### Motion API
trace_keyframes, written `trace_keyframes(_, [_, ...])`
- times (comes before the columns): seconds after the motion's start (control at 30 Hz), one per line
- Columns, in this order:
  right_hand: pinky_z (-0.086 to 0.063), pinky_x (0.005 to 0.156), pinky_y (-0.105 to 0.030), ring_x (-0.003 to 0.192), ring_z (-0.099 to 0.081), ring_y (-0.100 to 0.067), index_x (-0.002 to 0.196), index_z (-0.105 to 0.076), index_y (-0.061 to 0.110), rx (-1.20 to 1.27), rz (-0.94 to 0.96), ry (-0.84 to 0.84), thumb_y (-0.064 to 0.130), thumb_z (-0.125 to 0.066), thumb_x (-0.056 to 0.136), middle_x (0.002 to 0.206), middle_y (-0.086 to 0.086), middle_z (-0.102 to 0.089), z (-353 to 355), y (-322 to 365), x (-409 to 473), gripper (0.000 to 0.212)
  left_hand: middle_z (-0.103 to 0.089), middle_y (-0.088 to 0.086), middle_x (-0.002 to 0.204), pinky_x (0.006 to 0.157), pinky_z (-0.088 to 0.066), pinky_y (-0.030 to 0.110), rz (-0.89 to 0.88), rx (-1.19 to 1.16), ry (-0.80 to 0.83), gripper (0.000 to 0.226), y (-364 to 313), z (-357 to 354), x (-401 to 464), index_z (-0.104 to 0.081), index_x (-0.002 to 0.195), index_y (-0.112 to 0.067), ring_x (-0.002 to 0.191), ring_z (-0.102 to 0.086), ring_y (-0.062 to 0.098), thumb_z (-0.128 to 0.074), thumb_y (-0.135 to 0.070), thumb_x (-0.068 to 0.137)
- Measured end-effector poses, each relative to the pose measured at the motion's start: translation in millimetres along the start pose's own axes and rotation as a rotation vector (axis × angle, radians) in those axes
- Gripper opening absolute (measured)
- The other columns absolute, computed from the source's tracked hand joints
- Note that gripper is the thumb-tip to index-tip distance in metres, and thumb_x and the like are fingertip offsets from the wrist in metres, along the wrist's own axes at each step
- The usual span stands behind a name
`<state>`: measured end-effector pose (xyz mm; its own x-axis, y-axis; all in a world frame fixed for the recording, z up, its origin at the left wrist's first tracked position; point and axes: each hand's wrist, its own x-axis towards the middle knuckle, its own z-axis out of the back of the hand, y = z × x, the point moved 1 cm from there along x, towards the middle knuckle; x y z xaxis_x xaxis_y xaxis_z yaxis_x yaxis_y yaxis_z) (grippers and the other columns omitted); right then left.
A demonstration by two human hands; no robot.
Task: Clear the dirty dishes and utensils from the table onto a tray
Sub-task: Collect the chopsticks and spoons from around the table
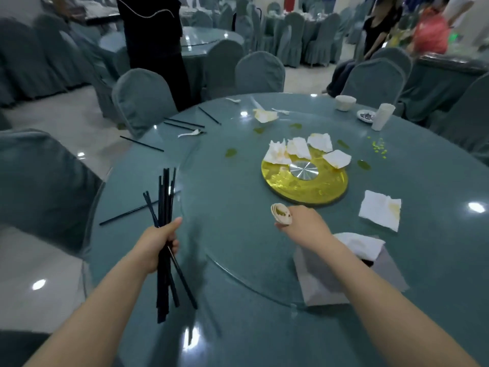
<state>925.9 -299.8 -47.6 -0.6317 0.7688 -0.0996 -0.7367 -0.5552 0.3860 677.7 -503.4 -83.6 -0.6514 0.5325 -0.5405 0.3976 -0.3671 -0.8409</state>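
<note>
- The left hand (pixel 158 241) has its grip wrapped round a bundle of black chopsticks (pixel 165 234). The sticks splay out unevenly above and below the fist, so any loosening could let one slide out onto the counter (pixel 238 327) or the floor.
- The right hand (pixel 301 226), nearer than the gold turntable hub (pixel 304 181), has its grip closed on a stack of soiled white spoons (pixel 281 213). Held by their handles only, they could fan apart and drop.
- A loose chopstick (pixel 124 214) lies left of the hub, beside the bundle. Reaching for it with a full fist risks spilling the lot.
- More chopsticks (pixel 184 123) and a bowl (pixel 345 102) wait beyond the hub.
- No tray is in view; carrying both loads far invites a fumble.
</note>
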Motion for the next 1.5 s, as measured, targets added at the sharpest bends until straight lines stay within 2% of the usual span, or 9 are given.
trace_keyframes(0.13, [-0.034, 0.057, -0.028, 0.073, -0.056, -0.025, 0.061, -0.042, 0.022, -0.004, 0.052, 0.093, 0.039, -0.063, 0.083, 0.065, 0.006, -0.050, -28.2, 55.6, -26.0, 0.035, -0.038, -0.009, 0.041, 0.037, -0.040, 0.013, 0.042, -0.331, 0.021, 0.025, 15.8, 73.4, -36.0, -0.047, 0.073, -0.018, 0.035, -0.042, 0.006, -0.057, -0.027, 0.094])
trace_keyframes(0.37, [-0.034, 0.050, -0.026, 0.056, -0.049, -0.011, 0.062, -0.047, 0.018, 0.150, 0.001, 0.175, 0.052, -0.072, 0.070, 0.060, 0.006, -0.052, -83.4, 143.0, -80.2, 0.043, -0.038, -0.009, 0.039, 0.033, -0.034, 0.011, 0.003, -0.475, -0.030, 0.028, 34.2, 187.2, -103.9, -0.042, 0.071, -0.021, 0.031, -0.039, 0.003, -0.053, -0.029, 0.096])
trace_keyframes(0.47, [-0.032, 0.057, -0.029, 0.060, -0.044, -0.014, 0.063, -0.040, 0.020, 0.281, -0.034, 0.223, 0.057, -0.059, 0.083, 0.063, 0.005, -0.046, -107.5, 175.7, -105.1, 0.046, -0.039, -0.011, 0.040, 0.033, -0.034, 0.010, 0.000, -0.537, -0.029, 0.025, 43.7, 225.3, -129.4, -0.043, 0.074, -0.022, 0.030, -0.039, 0.002, -0.053, -0.029, 0.096])
trace_keyframes(0.57, [-0.035, 0.062, -0.028, 0.068, -0.047, -0.017, 0.084, -0.058, 0.010, 0.421, -0.045, 0.215, 0.063, -0.033, 0.093, 0.079, -0.005, -0.060, -127.5, 204.8, -123.5, 0.060, -0.037, -0.011, 0.039, 0.032, -0.030, 0.009, 0.006, -0.638, -0.026, 0.025, 51.6, 259.3, -145.7, -0.044, 0.074, -0.022, 0.029, -0.036, 0.002, -0.050, -0.028, 0.097])
trace_keyframes(0.77, [-0.025, 0.051, -0.022, 0.057, -0.039, -0.005, 0.093, -0.059, 0.018, 0.569, -0.096, 0.222, 0.068, -0.016, 0.092, 0.063, 0.013, -0.047, -147.0, 235.9, -125.7, 0.066, -0.033, -0.009, 0.037, 0.029, -0.023, 0.011, -0.013, -0.759, 0.024, 0.031, 51.4, 300.3, -159.9, -0.040, 0.070, -0.021, 0.027, -0.030, 0.000, -0.043, -0.029, 0.099])
trace_keyframes(0.97, [-0.033, 0.056, -0.028, 0.058, -0.041, -0.018, 0.076, -0.048, 0.012, 0.460, -0.034, 0.206, 0.056, -0.033, 0.096, 0.068, 0.000, -0.048, -169.1, 247.0, -83.2, 0.050, -0.033, -0.010, 0.039, 0.030, -0.025, 0.011, -0.076, -0.895, -0.024, 0.023, 44.0, 328.3, -148.6, -0.042, 0.070, -0.022, 0.029, -0.031, 0.000, -0.050, -0.029, 0.091])
trace_keyframes(1.13, [-0.045, 0.040, -0.026, 0.042, -0.056, -0.026, 0.102, -0.042, 0.005, 0.760, -0.303, 0.243, 0.022, -0.029, 0.101, 0.076, -0.020, -0.062, -201.1, 252.8, -36.5, 0.022, -0.034, -0.010, 0.040, 0.029, -0.027, 0.011, -0.072, -0.952, -0.102, 0.028, 39.1, 343.7, -129.9, -0.044, 0.070, -0.021, 0.029, -0.033, -0.001, -0.047, -0.031, 0.095])
trace_keyframes(1.33, [-0.038, 0.049, -0.026, 0.061, -0.057, -0.026, 0.103, -0.050, 0.004, 0.395, -0.319, 0.171, 0.016, -0.042, 0.093, 0.077, -0.008, -0.061, -231.4, 251.3, 23.7, 0.018, -0.035, -0.010, 0.039, 0.031, -0.027, 0.010, -0.055, -1.059, -0.191, 0.027, 37.7, 350.6, -104.9, -0.043, 0.071, -0.021, 0.029, -0.033, -0.001, -0.044, -0.030, 0.097])
trace_keyframes(1.5, [-0.048, 0.081, -0.042, 0.102, -0.057, -0.039, 0.123, -0.039, 0.001, 0.206, -0.390, 0.203, 0.010, -0.046, 0.091, 0.119, -0.023, -0.057, -249.8, 262.7, 62.2, 0.034, -0.035, -0.008, 0.039, 0.030, -0.027, 0.010, -0.026, -1.108, -0.248, 0.028, 39.9, 348.3, -90.2, -0.044, 0.071, -0.020, 0.029, -0.032, 0.000, -0.044, -0.031, 0.097])
